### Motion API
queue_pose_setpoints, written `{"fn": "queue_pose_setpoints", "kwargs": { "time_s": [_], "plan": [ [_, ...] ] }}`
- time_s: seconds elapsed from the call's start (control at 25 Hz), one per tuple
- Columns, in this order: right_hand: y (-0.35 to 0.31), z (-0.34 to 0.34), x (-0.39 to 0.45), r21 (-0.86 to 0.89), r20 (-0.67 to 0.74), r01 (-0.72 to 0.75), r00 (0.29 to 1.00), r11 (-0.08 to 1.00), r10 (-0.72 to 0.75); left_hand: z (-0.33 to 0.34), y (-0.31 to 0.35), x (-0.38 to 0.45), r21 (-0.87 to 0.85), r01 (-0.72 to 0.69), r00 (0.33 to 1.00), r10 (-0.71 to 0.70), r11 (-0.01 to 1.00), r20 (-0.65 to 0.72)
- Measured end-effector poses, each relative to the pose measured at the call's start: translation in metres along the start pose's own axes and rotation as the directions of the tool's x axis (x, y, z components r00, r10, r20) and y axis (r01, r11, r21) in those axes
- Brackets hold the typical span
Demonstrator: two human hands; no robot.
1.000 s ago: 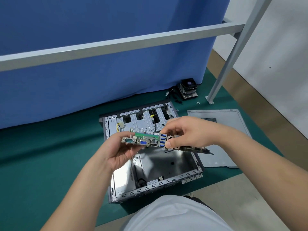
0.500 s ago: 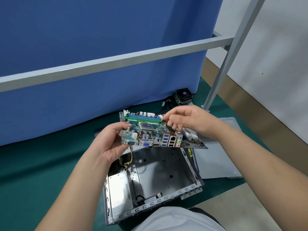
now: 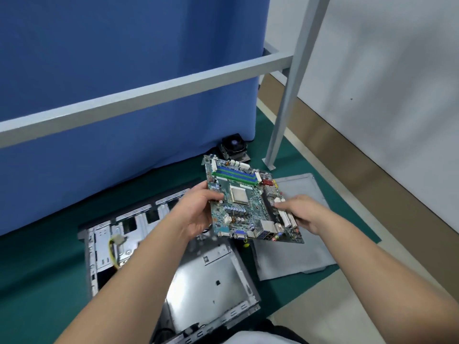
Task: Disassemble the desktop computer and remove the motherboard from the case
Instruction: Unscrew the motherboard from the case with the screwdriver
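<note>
There are two hands. The left hand [image 3: 196, 214] and the right hand [image 3: 301, 212] are both on one green computer board [image 3: 248, 204]. There is one open metal computer case [image 3: 208, 279] lying on the floor near the person. There is one flat grey side panel [image 3: 298, 256] to the right of the case. There is one small black fan [image 3: 234, 147] far back by the curtain. There is one blue curtain [image 3: 124, 70]. There are two grey metal bars: one long bar [image 3: 149, 95] going across and one post [image 3: 290, 95] standing up. There is one green mat [image 3: 37, 256] on the floor.
</note>
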State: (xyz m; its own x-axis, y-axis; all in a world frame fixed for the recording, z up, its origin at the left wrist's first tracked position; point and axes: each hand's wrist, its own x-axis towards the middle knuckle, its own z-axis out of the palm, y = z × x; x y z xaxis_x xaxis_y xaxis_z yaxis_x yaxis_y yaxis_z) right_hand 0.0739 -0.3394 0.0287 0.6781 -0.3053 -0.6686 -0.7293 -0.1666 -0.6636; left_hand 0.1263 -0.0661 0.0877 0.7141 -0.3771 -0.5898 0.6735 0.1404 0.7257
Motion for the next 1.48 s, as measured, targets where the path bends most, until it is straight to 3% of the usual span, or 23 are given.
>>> {"fn": "queue_pose_setpoints", "kwargs": {
  "time_s": [0.24, 0.44, 0.6, 0.8, 0.88, 0.92, 1.04, 1.12, 1.28, 1.48],
  "plan": [
    [0.073, -0.067, 0.050, -0.071, -0.162, -0.085, 0.984, 0.994, 0.072, 0.072, -0.077, 0.095, 0.284, 0.263, 0.960, -0.219, 0.922, -0.177],
    [0.110, -0.095, 0.095, -0.198, -0.268, -0.147, 0.959, 0.969, 0.091, 0.096, -0.135, 0.135, 0.079, 0.447, 0.872, -0.415, 0.891, -0.259],
    [0.119, -0.094, 0.122, -0.341, -0.310, -0.142, 0.950, 0.929, 0.031, 0.108, -0.161, 0.159, 0.118, 0.416, 0.867, -0.355, 0.902, -0.350],
    [0.123, -0.088, 0.134, -0.492, -0.312, -0.162, 0.950, 0.855, 0.001, 0.119, -0.173, 0.156, 0.363, 0.319, 0.921, -0.196, 0.876, -0.337],
    [0.126, -0.084, 0.125, -0.551, -0.276, -0.086, 0.957, 0.830, -0.085, 0.120, -0.182, 0.150, 0.625, 0.222, 0.969, -0.097, 0.749, -0.229],
    [0.128, -0.080, 0.119, -0.600, -0.246, -0.016, 0.955, 0.800, -0.166, 0.121, -0.187, 0.147, 0.760, 0.132, 0.990, -0.042, 0.636, -0.137],
    [0.136, -0.065, 0.104, -0.793, -0.017, 0.244, 0.907, 0.558, -0.421, 0.121, -0.201, 0.149, 0.988, -0.094, 0.990, -0.098, 0.121, 0.106],
    [0.142, -0.055, 0.102, -0.848, 0.141, 0.328, 0.896, 0.415, -0.421, 0.118, -0.204, 0.152, 0.987, -0.125, 0.978, -0.179, -0.096, 0.107],
    [0.149, -0.045, 0.105, -0.903, 0.169, 0.275, 0.933, 0.329, -0.317, 0.116, -0.209, 0.156, 0.971, -0.110, 0.969, -0.239, -0.213, 0.057],
    [0.138, -0.044, 0.108, -0.912, 0.184, 0.245, 0.961, 0.329, -0.205, 0.124, -0.203, 0.156, 0.956, -0.104, 0.951, -0.308, -0.275, 0.015]
  ]
}}
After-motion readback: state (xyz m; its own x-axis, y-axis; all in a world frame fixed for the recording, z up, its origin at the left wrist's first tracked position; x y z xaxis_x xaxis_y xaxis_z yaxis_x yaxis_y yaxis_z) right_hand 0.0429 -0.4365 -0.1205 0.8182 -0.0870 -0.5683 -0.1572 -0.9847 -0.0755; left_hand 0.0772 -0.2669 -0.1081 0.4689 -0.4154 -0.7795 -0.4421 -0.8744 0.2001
